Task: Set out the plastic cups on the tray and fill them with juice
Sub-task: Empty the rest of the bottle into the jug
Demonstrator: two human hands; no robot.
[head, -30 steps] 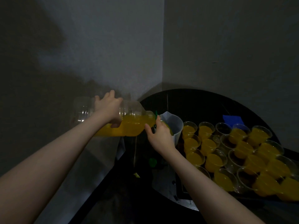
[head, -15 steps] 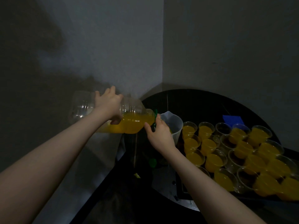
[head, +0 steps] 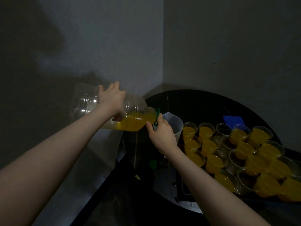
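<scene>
At the far left of the tabletop my left hand grips the tipped bottle, right hand pinching its neck over the jug; cups sit right, next I'd judge pouring into empties.

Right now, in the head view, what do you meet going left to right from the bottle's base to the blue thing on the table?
Bottle base → left hand gripping it → juice pooled at the neck → right hand at the neck → white jug → cups → blue item.
</scene>
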